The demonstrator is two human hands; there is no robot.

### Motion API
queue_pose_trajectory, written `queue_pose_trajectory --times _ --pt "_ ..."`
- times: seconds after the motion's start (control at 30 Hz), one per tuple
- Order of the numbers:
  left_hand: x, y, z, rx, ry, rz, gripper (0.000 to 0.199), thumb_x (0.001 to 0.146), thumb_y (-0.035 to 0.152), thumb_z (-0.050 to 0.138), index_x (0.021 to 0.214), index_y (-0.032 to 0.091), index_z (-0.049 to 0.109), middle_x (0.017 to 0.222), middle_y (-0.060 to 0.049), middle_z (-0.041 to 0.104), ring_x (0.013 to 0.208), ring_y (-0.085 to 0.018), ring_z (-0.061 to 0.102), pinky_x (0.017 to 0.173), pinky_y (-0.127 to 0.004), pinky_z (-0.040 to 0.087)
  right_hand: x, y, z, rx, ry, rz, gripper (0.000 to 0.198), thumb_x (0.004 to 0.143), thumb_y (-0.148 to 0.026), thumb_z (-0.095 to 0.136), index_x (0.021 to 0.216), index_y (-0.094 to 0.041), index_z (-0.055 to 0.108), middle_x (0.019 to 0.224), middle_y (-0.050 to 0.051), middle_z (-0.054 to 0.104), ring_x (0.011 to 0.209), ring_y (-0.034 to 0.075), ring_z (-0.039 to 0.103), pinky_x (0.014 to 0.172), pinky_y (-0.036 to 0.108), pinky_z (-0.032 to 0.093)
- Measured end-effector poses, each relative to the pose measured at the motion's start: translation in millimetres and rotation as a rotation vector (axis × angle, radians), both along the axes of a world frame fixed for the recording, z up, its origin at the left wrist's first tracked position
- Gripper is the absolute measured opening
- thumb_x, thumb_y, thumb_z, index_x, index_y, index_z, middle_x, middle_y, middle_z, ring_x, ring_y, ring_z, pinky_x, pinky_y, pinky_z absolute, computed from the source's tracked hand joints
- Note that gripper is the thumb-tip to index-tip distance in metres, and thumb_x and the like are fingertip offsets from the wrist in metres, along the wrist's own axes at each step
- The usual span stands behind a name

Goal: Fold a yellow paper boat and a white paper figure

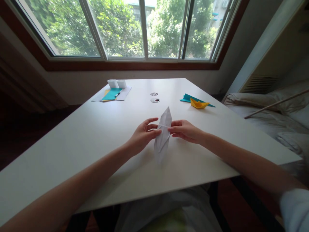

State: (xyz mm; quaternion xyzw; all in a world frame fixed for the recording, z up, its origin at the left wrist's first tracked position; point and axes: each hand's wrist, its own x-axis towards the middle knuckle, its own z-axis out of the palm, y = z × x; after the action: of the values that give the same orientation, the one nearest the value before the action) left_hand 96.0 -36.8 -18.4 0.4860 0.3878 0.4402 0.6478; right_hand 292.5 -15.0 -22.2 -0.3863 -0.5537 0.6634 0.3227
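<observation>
A folded piece of white paper (163, 141), long and pointed at both ends, stands upright between my hands above the table. My left hand (144, 132) pinches its left side with the thumb in front, while another finger stretches out above. From the other side, my right hand (184, 130) grips the paper's right edge between thumb and fingers. A narrow crease or band crosses the paper at its middle. Some of my fingertips are hidden behind the paper.
Past my right hand, a yellow paper boat (199, 103) sits before a teal folded paper (187, 98). At the back left lie teal sheets (112, 94), a pen (118, 93), white paper (126, 93) and two white cups (117, 84). Round discs (154, 100) mark the white table (96, 141).
</observation>
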Motion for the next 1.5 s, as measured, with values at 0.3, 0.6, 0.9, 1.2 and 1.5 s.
queue_pose_trajectory --times 0.3,0.6,0.9,1.2,1.5 --pt "-16 15 -12.7 0.284 0.337 0.127 0.038 0.075 0.038 0.061 0.106 0.017 0.053 0.097 -0.007 0.062 0.090 -0.019 0.057 0.073 -0.031 0.046 20 23 2 0.516 0.116 -0.620 0.019 0.068 -0.030 0.069 0.080 -0.020 0.058 0.080 0.000 0.063 0.073 0.013 0.061 0.068 0.028 0.052" --pt "-24 13 -14.1 0.954 0.879 0.049 0.037 0.076 0.021 0.056 0.113 0.021 0.049 0.112 -0.007 0.053 0.101 -0.021 0.051 0.080 -0.036 0.048 24 8 -2 1.546 -0.551 -0.107 0.010 0.083 -0.021 0.052 0.087 -0.020 0.061 0.086 0.006 0.065 0.082 0.016 0.059 0.073 0.030 0.049" --pt "-20 11 -19.2 1.191 1.041 -0.195 0.015 0.082 0.019 0.052 0.093 0.020 0.062 0.101 -0.006 0.061 0.099 -0.020 0.051 0.085 -0.035 0.045 16 8 -14 1.450 -0.705 0.284 0.014 0.085 -0.022 0.047 0.088 -0.019 0.061 0.093 0.006 0.064 0.084 0.015 0.058 0.076 0.027 0.046" --pt "-19 10 -21.6 1.048 1.013 -0.214 0.019 0.079 0.021 0.051 0.091 0.021 0.066 0.102 -0.007 0.063 0.095 -0.020 0.057 0.085 -0.032 0.045 16 9 -11 1.255 -0.668 0.300 0.016 0.082 -0.020 0.048 0.092 -0.018 0.062 0.089 0.007 0.065 0.084 0.016 0.059 0.077 0.027 0.045" --pt "-14 21 -20.3 0.864 0.940 -0.142 0.020 0.080 0.027 0.050 0.076 0.022 0.068 0.087 -0.003 0.068 0.082 -0.019 0.058 0.078 -0.030 0.044 8 8 -14 0.952 -0.652 0.013 0.015 0.080 -0.029 0.052 0.081 -0.018 0.062 0.073 0.000 0.065 0.062 0.010 0.055 0.060 0.021 0.040"
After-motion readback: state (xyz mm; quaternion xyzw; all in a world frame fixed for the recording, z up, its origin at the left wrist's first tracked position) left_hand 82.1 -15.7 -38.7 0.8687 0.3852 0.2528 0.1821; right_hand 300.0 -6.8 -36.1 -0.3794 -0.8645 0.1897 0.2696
